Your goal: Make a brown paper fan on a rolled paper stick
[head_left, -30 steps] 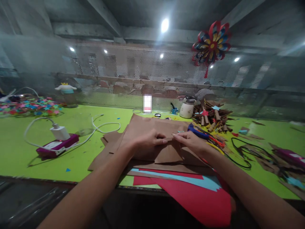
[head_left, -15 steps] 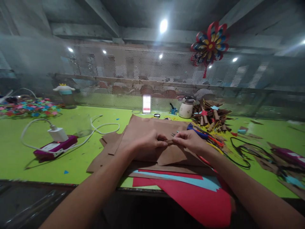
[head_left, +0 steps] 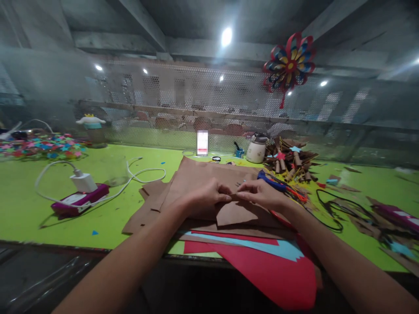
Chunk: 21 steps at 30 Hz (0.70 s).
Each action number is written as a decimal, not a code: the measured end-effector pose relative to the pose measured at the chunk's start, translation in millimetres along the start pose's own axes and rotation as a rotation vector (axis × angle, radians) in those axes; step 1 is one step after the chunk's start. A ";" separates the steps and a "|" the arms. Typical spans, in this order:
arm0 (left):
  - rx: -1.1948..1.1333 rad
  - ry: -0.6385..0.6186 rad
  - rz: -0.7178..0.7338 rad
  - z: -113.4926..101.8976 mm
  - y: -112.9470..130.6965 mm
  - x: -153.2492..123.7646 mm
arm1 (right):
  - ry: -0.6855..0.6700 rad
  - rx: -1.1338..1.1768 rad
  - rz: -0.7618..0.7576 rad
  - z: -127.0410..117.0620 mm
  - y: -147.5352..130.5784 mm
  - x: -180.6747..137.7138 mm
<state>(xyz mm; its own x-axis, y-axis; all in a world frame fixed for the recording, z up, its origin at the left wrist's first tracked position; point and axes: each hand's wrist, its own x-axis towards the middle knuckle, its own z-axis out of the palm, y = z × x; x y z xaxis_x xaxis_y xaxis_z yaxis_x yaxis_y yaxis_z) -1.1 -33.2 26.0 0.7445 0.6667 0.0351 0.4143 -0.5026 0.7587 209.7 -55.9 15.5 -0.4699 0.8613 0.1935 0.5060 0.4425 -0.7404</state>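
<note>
A piece of brown paper (head_left: 237, 213) has its far edge pinched between the fingertips of both hands, and that edge looks folded or rolled. My left hand (head_left: 209, 192) is closed on the edge from the left, thumb against the bent fingers. From the right, my right hand (head_left: 262, 194) pinches the same edge, its fingertips almost meeting the left ones. Beneath both lies a stack of brown paper sheets (head_left: 193, 174). Blue-handled pliers (head_left: 273, 181) lie just beyond the right hand. The edge itself is mostly hidden by the fingers.
Red paper (head_left: 275, 274) and light blue paper (head_left: 281, 250) overhang the table's front edge. At left sit a purple power strip (head_left: 80, 200) with a white charger and cable. A lidded jar (head_left: 256, 149) and a pile of brown paper rolls (head_left: 291, 161) stand behind, right.
My fingertips have come closer together, covering more of the brown paper's pinched edge. The whole view has shifted slightly.
</note>
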 end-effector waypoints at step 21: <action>0.003 -0.066 -0.011 -6.4 -13.2 1.5 | -0.032 0.218 0.112 -12.5 6.4 -1.8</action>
<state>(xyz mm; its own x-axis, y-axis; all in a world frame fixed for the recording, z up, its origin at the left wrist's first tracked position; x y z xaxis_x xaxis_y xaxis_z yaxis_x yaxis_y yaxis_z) -8.9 -22.1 20.3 0.7726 0.6347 -0.0159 0.4242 -0.4974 0.7567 222.8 -51.5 18.4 -0.4441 0.8920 0.0840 0.3904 0.2770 -0.8780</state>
